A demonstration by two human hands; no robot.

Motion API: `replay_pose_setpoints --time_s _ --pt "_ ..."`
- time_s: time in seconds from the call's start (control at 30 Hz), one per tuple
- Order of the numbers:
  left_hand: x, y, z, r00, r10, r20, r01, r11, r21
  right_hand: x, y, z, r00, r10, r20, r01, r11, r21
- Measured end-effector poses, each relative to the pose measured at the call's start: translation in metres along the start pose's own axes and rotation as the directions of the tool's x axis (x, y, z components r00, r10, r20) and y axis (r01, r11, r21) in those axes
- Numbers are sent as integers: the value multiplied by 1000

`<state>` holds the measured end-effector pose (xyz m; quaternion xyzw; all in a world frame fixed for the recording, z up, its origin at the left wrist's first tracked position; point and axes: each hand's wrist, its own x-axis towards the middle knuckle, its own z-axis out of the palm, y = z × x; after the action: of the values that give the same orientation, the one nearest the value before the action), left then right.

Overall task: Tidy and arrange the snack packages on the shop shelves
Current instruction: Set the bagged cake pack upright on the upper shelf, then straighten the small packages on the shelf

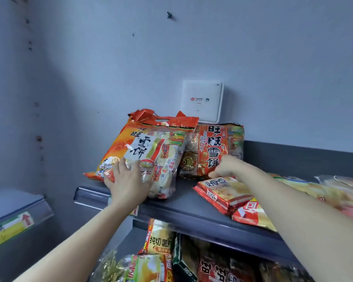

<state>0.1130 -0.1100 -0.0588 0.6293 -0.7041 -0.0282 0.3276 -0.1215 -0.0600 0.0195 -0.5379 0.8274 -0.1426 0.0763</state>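
Note:
On the grey top shelf [183,208] a big orange rice cracker bag [151,147] leans at the left end. My left hand [128,180] lies flat against its lower front, fingers spread. A second red rice cracker bag [210,147] stands to its right. My right hand [225,166] reaches to the base of that bag, fingers curled down at the top edge of a small red snack pack [222,192] lying flat; whether it pinches the pack is unclear. Another red pack [251,214] lies beneath it at the shelf edge.
A white router box [202,100] leans on the wall behind the bags. More flat packages [324,190] fill the shelf's right side. The lower shelf holds crisp packets [159,239] and dark bags [222,267]. Another shelf edge [14,218] sits at the left.

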Motion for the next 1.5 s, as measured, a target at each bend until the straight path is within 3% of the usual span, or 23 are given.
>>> replay_pose_setpoints --time_s 0.1,0.2,0.3,0.4,0.47,0.57,0.67,0.77,0.83,0.97,1.23,1.5 --pt "-11 23 4 987 154 -38 -155 987 -43 -8 21 -4 979 113 171 -75 975 -211" --pt "-19 42 11 952 306 26 -304 950 -67 -7 33 0 963 141 230 -111 984 -138" --pt "-26 53 15 906 412 101 -407 911 -64 -7 34 5 978 153 139 -158 987 29" --pt "-32 59 14 893 435 116 -442 896 43 3 31 14 986 161 -42 -147 960 237" --pt "-34 59 13 898 417 139 -429 901 65 6 29 18 978 195 -72 -171 952 253" --pt "-35 59 13 912 363 192 -346 931 -116 8 33 22 951 264 -161 -185 903 388" --pt "-34 64 12 923 304 236 -224 923 -314 2 35 20 904 272 -330 -4 776 630" --pt "-30 73 16 936 268 229 -82 797 -599 -13 30 16 834 243 -496 251 632 733" --pt "-28 82 17 953 232 197 -28 710 -704 -21 28 13 789 246 -563 346 578 739" --pt "-30 98 8 981 161 110 -15 627 -779 -38 39 6 766 273 -582 418 477 774" --pt "-52 125 -1 993 83 85 34 484 -875 -77 67 -19 773 218 -596 462 451 764" --pt "-97 168 -20 998 65 23 -4 386 -922 -125 111 -48 757 190 -625 516 414 750"
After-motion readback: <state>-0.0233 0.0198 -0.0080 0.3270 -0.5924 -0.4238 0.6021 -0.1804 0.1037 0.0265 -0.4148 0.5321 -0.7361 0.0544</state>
